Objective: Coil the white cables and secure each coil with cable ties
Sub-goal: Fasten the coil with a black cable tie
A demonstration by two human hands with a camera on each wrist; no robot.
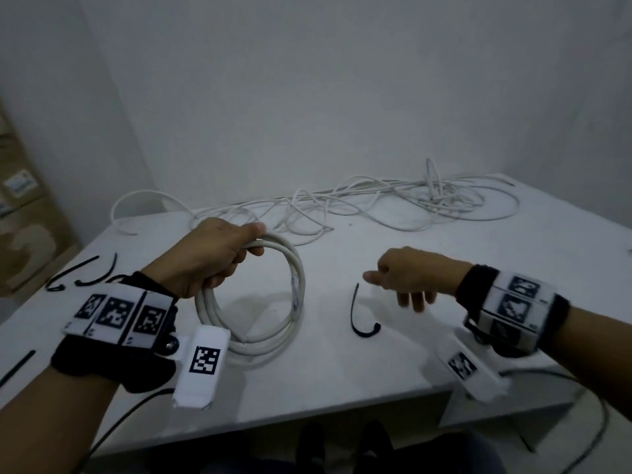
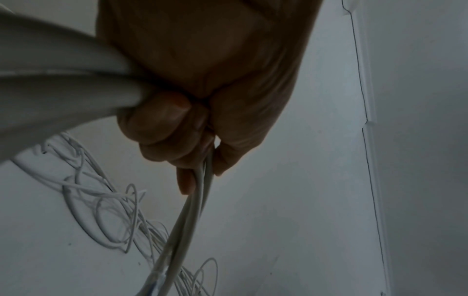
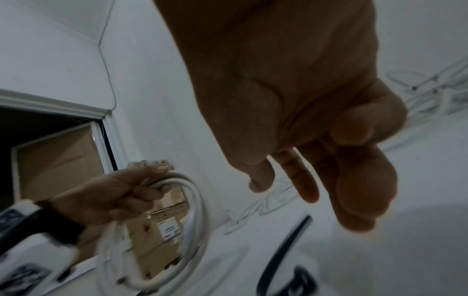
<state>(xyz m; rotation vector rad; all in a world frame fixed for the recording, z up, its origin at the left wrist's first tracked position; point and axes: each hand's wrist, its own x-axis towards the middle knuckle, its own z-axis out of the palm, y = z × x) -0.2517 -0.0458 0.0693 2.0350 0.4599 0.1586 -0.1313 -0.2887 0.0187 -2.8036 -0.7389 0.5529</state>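
My left hand [image 1: 219,254] grips a coil of white cable [image 1: 294,289], held upright with its lower loop near the table; the left wrist view shows the fingers [image 2: 162,124] wrapped round the coil's strands [image 2: 192,216]. My right hand [image 1: 407,278] hovers above the table with fingers relaxed and nothing in it, its fingers [image 3: 354,180] hanging down in the right wrist view. A curved black cable tie [image 1: 359,323] lies on the table just below and left of that hand. The coil [image 3: 195,220] and the tie [image 3: 286,250] also show in the right wrist view.
A tangle of loose white cables [image 1: 376,200] sprawls across the back of the white table [image 1: 342,378]. Several more black cable ties [image 1: 82,275] lie at the table's left. Cardboard boxes [image 1: 24,213] stand past the left edge. A dark cord hangs off the front right.
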